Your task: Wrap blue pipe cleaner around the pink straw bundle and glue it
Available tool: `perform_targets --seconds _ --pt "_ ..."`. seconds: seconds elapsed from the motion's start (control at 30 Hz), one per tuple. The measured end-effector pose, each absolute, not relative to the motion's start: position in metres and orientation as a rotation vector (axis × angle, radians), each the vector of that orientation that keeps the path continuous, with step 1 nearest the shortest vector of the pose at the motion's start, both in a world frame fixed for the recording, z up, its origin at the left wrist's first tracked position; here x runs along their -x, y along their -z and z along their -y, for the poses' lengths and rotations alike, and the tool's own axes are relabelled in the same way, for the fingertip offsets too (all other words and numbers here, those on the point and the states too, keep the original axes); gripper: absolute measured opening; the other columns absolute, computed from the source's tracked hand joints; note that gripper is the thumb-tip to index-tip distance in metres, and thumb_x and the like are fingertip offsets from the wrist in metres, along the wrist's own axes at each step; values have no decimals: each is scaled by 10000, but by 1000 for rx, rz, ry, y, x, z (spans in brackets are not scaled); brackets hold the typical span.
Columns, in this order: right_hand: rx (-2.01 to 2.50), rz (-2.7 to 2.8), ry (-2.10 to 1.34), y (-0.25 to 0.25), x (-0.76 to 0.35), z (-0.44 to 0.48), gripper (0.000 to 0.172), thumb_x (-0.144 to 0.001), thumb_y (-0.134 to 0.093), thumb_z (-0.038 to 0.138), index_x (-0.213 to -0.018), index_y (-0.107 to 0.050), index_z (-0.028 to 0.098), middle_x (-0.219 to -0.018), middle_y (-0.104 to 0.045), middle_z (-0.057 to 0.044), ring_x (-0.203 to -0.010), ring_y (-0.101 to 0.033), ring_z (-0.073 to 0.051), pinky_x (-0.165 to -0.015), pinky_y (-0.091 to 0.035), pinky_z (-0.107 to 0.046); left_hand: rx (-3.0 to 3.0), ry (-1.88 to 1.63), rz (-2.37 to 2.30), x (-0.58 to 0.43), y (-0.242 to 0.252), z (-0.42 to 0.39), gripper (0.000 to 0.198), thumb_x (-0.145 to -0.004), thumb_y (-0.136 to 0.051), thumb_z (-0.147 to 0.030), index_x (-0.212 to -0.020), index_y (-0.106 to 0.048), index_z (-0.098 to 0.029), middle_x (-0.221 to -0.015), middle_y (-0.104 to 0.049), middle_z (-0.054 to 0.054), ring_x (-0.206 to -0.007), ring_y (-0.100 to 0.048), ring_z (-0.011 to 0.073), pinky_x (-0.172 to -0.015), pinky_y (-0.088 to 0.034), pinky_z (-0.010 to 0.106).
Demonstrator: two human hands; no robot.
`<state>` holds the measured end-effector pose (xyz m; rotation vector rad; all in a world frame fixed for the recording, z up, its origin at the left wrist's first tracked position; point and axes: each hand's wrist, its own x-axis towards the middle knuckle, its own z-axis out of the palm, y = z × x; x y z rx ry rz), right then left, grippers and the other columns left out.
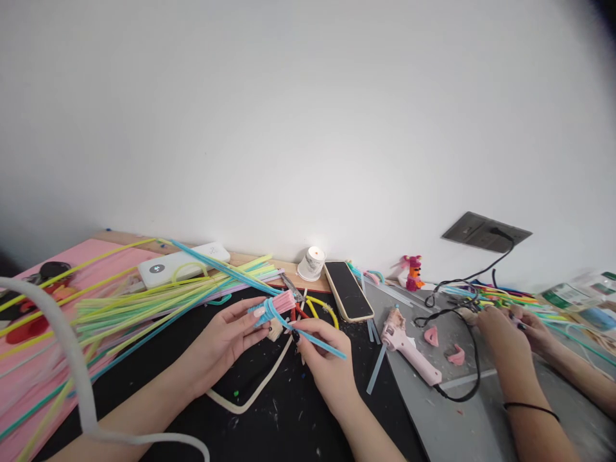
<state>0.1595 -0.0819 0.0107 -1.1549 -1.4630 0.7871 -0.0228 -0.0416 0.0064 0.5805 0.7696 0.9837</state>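
My left hand (226, 340) holds a short bundle of pink pipe cleaners (283, 301), tilted up to the right, between thumb and fingers. Blue pipe cleaner is wound round its lower part. With thumb and forefinger my right hand (327, 369) pinches a blue pipe cleaner (320, 344), whose free end sticks out to the right. Just behind the hands lie pliers (317, 307) with red and yellow handles, partly covered by the fingers. Below, a bent cream pipe cleaner (245, 405) rests on the black mat (283, 430).
Many pastel pipe cleaners (144, 308) and a white power bank (185, 263) are at left. Behind stand a small white cup (312, 264) and a phone (349, 292). A pink glue gun (409, 346) with a black cord lies right, beside another person's hands (505, 333).
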Motion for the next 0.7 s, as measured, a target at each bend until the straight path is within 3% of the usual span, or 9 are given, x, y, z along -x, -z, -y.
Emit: perform_targets --seconds 0.2,0.33,0.5,0.7 --pt "1165 1298 -812 -5 -161 81 115 -792 -625 261 -813 -713 189 -666 -653 -24 -491 -531 -122 -422 -418 -222 -961 -1042 -944 24 2 38 316 -684 -796 -291 -976 -725 -193 -897 -769 28 -856 -703 220 -831 -555 328" --pt "1153 1206 -772 -9 -162 78 168 -789 -659 352 -776 -681 186 -674 -636 -34 -507 -531 -132 -422 -404 -226 -1219 -1088 -999 23 2 37 249 -650 -789 -272 -876 -731 -187 -900 -750 28 -845 -702 241 -790 -550 328" --pt "1153 1024 -890 -10 -165 73 224 -783 -678 398 -802 -647 177 -572 -560 8 -443 -423 -100 -383 -296 -204 -1253 -1055 -981 21 -2 38 230 -586 -812 -229 -777 -699 -167 -831 -727 25 -794 -693 225 -743 -548 313" --pt "1222 927 -957 -4 -172 66 314 -788 -660 428 -649 -576 160 -480 -442 56 -418 -297 -68 -398 -203 -196 -1146 -990 -935 21 -1 39 234 -613 -821 -260 -782 -685 -173 -733 -721 2 -684 -675 179 -680 -533 283"
